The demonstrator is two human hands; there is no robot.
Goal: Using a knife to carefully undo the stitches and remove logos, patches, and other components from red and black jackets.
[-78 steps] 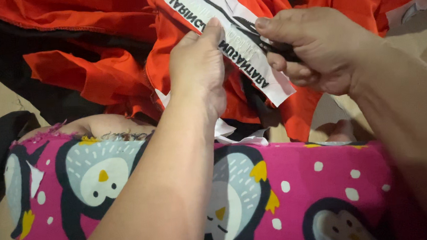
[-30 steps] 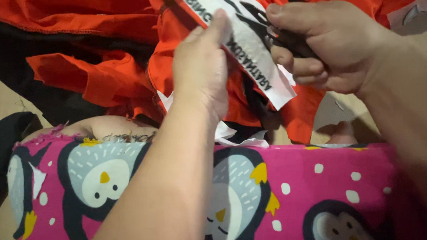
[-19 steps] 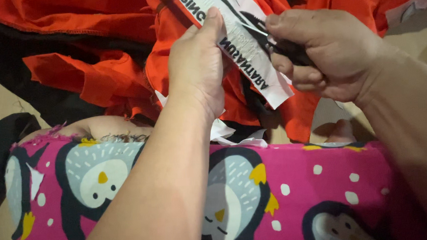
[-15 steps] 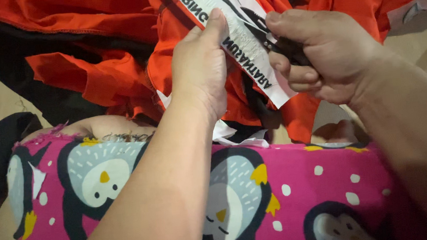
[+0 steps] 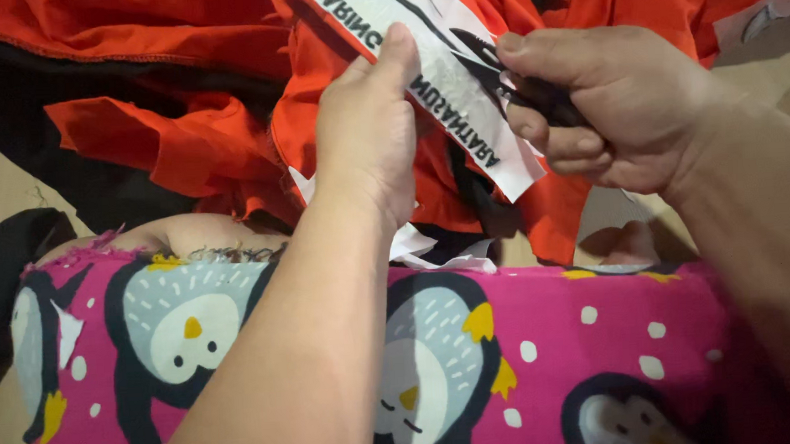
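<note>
Person's own body, seen from above. Both forearms are bare, without sleeves, and the left hand (image 5: 367, 137) and right hand (image 5: 621, 103) are ungloved. The lap wears pink shorts (image 5: 549, 350) printed with grey-and-black penguins and white dots.

Layout about the printed strip (image 5: 445, 73), head view.

Your left hand (image 5: 367, 137) sits just left of the strip, thumb pressed on its face. Your right hand (image 5: 621, 103) sits just right of it, closed round small snips (image 5: 510, 78) whose tips touch the strip's right edge. The garment (image 5: 180, 144) lies behind and under the strip, spreading left and right. The patterned cloth (image 5: 549, 350) over your lap lies below the strip, nearest you.
</note>
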